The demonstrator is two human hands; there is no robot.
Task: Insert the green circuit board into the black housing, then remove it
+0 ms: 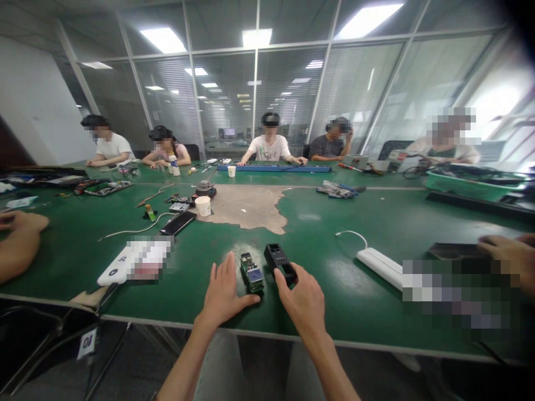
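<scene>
Right hand [306,289] grips the black case [276,256]. Left hand [224,292], outspread, is just beside the circuit board [253,274].

Glass partition [228,120] (slatted blinds [355,94] lowered) | bright ceiling lights [257,38] | pale wall [35,94], left | green table [313,223], greyish-brown patch [251,206]

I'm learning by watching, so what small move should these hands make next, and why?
Probably close the left hand around the circuit board: the hand is spread open right beside it, and the board lies loose on the green table, while the right hand is holding the black case.
</scene>
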